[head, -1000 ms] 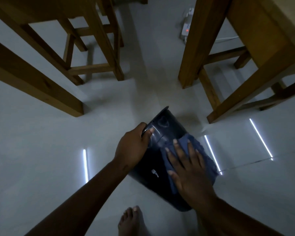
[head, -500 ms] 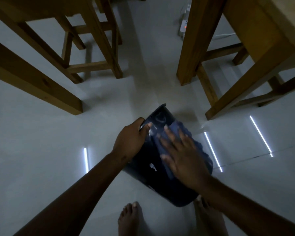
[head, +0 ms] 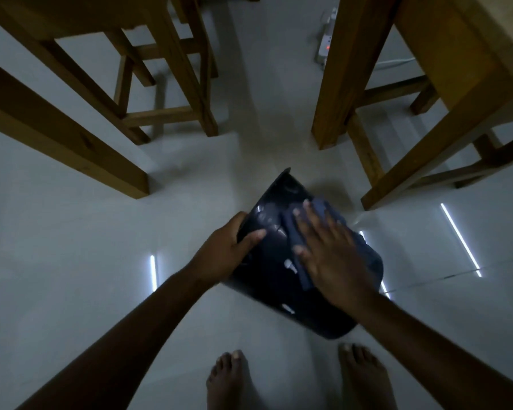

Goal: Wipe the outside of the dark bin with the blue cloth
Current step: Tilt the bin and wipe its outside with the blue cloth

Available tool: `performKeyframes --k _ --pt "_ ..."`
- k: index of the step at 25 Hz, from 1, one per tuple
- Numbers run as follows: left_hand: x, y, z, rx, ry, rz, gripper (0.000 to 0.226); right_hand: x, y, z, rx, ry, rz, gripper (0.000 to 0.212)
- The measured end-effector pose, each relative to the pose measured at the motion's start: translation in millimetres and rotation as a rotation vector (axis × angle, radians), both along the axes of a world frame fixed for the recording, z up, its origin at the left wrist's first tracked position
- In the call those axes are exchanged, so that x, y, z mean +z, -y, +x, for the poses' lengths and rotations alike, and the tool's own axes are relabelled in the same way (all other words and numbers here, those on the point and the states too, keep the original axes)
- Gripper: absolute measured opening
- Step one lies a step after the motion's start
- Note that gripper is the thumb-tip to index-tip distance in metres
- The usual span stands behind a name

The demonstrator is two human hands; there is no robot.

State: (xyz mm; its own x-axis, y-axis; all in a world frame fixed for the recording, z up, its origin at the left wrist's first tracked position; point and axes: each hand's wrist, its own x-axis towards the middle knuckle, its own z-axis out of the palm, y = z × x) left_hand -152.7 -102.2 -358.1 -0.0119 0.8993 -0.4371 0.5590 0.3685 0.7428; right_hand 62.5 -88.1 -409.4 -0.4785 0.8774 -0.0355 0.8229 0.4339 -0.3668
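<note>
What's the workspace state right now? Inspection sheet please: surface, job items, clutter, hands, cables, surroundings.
Surface: pale glossy floor, reflecting strip lights.
Job's things: dark bin tipped over on the floor, held at a slant; blue cloth spread on its upper side.
Clutter: nothing seen on the floor near the bin.
Hands: left hand grips the bin's edge, thumb on the outside; right hand lies flat, fingers spread, pressing the cloth to the bin.
Cables: white power strip with a red light at the far edge, white cable running off right.
Surroundings: wooden stool far left, wooden table leg far right; two bare feet near the bin.
</note>
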Motion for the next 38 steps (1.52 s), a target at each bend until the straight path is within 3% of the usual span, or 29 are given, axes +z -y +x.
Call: performKeyframes --k 3,6,8,9,12,14,17,18,21,23,26,29,31,33,35,38 --pt "-2.0 15.8 -2.5 0.022 -0.136 0.064 0.016 -7.0 11.6 18.1 -0.224 -0.127 -0.126 0.059" --pt "-2.0 -0.4 5.6 -0.002 -0.259 0.181 0.016 -8.5 72.0 -2.5 0.019 -0.002 -0.014 0.059" --pt "-0.8 -8.1 9.8 -0.039 -0.250 0.195 0.017 -9.3 61.0 -11.9 0.199 0.016 0.079 0.062" --pt "0.2 -9.6 10.0 -0.045 -0.233 0.190 0.017 -6.0 40.3 -11.7 0.183 0.008 0.049 0.060" --pt "1.3 -8.6 10.3 -0.051 -0.248 0.171 0.018 -2.3 14.6 6.7 -0.094 -0.101 -0.135 0.051" --pt "0.4 -5.8 10.1 -0.034 -0.264 0.163 0.020 -5.5 51.7 5.9 -0.167 -0.072 -0.117 0.051" --pt "-4.0 -4.5 8.9 -0.029 -0.291 0.176 0.022 -0.1 71.8 -15.3 0.183 0.038 0.032 0.061" --pt "-4.9 -6.1 9.3 -0.018 -0.283 0.183 0.022 -3.1 56.3 -18.9 0.205 0.030 0.065 0.059" --pt "-2.8 -6.8 10.9 0.012 -0.250 0.163 0.021 0.4 13.1 -6.3 -0.100 -0.142 -0.129 0.051" --pt "-3.3 -1.8 10.1 0.006 -0.274 0.143 0.021 -2.8 33.8 3.1 -0.197 -0.149 -0.165 0.050" --pt "-5.4 -6.5 11.5 0.004 -0.310 0.132 0.021 3.4 74.0 -11.2 0.046 0.012 -0.040 0.057" --pt "1.9 -11.8 7.6 -0.006 -0.139 0.066 0.021 0.0 39.5 -19.7 0.123 0.041 0.061 0.058" --pt "0.8 -0.3 -3.7 -0.016 -0.026 0.004 0.020 -2.0 4.3 -9.7 -0.055 -0.055 -0.073 0.054" --pt "-0.5 12.9 -7.4 0.003 -0.099 0.006 0.018 -6.0 -4.5 11.4 -0.216 -0.146 -0.166 0.057" --pt "-3.4 10.6 -2.6 0.019 -0.198 0.077 0.019 -1.3 24.7 18.2 -0.232 -0.108 -0.152 0.061" --pt "-0.9 -3.7 7.6 -0.026 -0.238 0.161 0.023 2.2 73.3 2.0 -0.006 0.033 -0.072 0.057"
